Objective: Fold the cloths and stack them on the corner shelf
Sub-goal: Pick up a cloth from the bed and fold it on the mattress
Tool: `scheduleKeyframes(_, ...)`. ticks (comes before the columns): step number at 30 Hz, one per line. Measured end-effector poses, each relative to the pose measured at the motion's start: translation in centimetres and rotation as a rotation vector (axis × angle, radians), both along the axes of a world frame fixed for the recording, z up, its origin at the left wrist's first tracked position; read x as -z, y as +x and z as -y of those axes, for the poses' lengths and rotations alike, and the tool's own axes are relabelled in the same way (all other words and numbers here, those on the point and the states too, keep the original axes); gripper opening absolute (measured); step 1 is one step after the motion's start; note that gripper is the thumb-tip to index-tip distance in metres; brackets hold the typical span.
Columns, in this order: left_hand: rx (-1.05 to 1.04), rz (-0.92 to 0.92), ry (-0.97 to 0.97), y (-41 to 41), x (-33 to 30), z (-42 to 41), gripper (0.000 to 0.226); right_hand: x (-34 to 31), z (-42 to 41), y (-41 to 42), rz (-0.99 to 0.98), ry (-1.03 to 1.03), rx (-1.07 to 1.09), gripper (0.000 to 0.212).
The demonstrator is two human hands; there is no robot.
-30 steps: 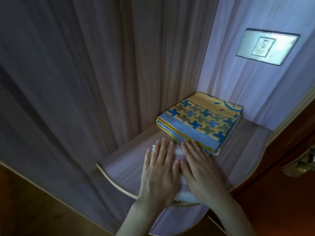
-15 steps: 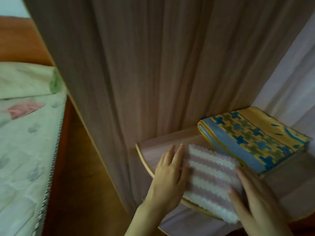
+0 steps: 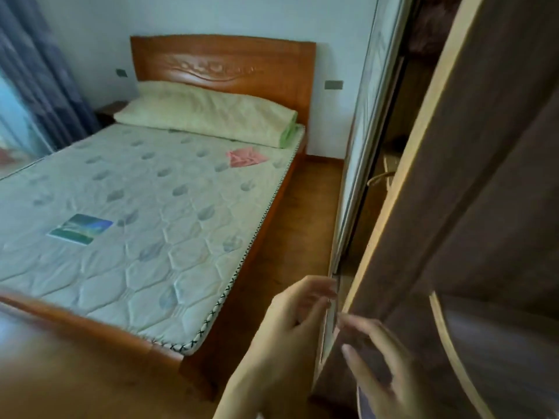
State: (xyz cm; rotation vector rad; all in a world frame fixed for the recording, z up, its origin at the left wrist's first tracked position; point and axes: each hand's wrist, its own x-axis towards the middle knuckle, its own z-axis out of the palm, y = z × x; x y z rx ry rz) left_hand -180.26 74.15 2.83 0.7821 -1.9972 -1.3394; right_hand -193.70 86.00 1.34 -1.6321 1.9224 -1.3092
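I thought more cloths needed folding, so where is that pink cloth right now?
In the head view, the pink cloth lies on the mattress near its far right edge, just in front of the green pillow, well beyond both hands.

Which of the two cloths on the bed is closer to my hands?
The blue-green cloth, lying flat toward the foot of the mattress. The pink cloth lies farther off, just below the pillow.

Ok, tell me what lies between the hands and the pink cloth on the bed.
Nothing visible blocks the way. The pink cloth lies near the pillow, far from both empty hands, left hand and right hand; only bare mattress and floor between.
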Motion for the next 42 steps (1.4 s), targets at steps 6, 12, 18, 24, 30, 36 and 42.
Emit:
scheduleKeyframes(6, -0.206, -0.13, 0.089, 5.0, 1.6, 9.0, 0.035, 1.2, 8.9, 3.4, 0.121, 0.186, -0.121, 0.029)
scheduleKeyframes(12, -0.292, -0.189, 0.21, 9.0, 4.3, 19.2, 0.037, 3.7, 19.1, 2.8, 0.318, 0.239, -0.049, 0.03)
scheduleKeyframes(18, -0.169, -0.086, 0.348, 7.1, 6.3, 28.6, 0.038, 6.1, 28.5, -0.3, 0.189, 0.383, 0.1, 0.041)
scheduleKeyframes(24, -0.137, -0.122, 0.351, 1.8, 4.9, 38.7, 0.042, 5.1, 37.2, -4.9, 0.271, 0.33, 0.169, 0.04)
scheduleKeyframes(30, -0.128, -0.034, 0.387, -4.3, 9.0, 46.6, 0.042, 9.2, 47.2, -10.1, 0.151, 0.52, 0.157, 0.043)
scheduleKeyframes(36, -0.179, -0.021, 0.382, -11.8, 9.0, 58.8, 0.042, 8.8, 57.1, -18.8, 0.319, 0.491, 0.094, 0.035)
scheduleKeyframes(42, -0.254, -0.022, 0.445, -17.2, 8.8, 68.3, 0.051, 5.3, 66.6, -26.8, 0.459, 0.365, 0.228, 0.033)
